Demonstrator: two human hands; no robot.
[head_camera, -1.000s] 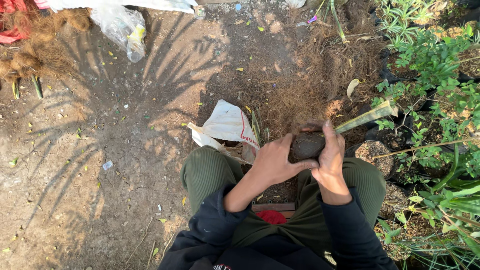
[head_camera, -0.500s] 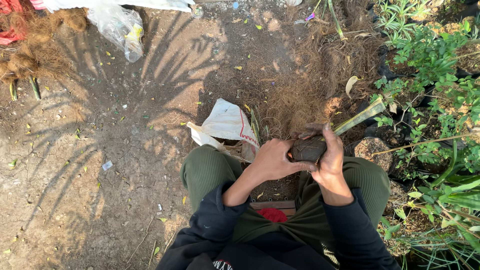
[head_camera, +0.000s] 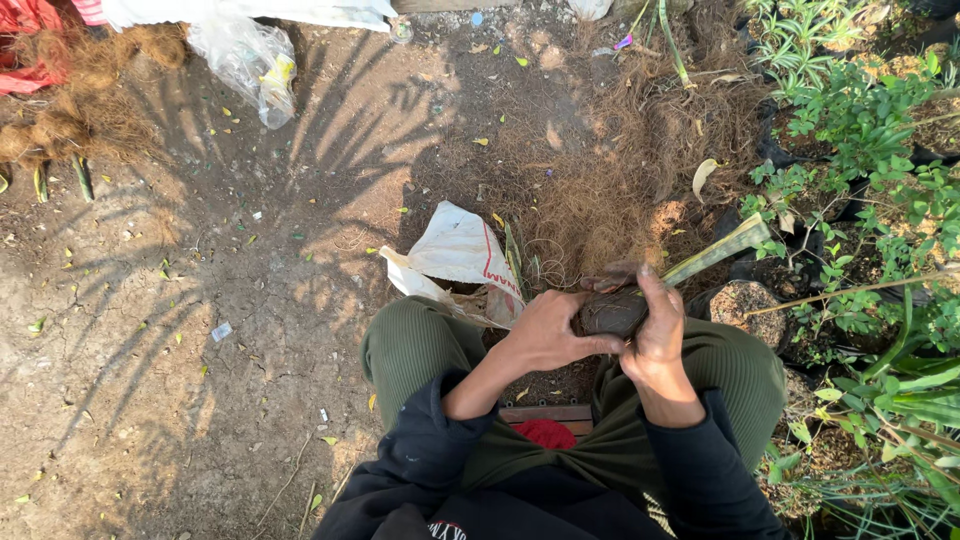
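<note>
Both hands wrapped around a dark root ball, out over the knees

Left hand (head_camera: 545, 330) grips the root ball (head_camera: 612, 312) from the left, right hand (head_camera: 660, 335) clasps its right side. White sack (head_camera: 455, 250) just left, open bare dirt (head_camera: 200, 300) beyond; potted plants (head_camera: 870, 150) crowd the right.

Illumination: strong direct sunlight. Hard-edged frond shadows fall across the bare ground (head_camera: 200, 300). Sunlit soil is bright, near washed out in patches. The dark sleeves (head_camera: 420, 470) sit in shade. Focus is sharp throughout; mild wide-angle stretching at frame edges.
</note>
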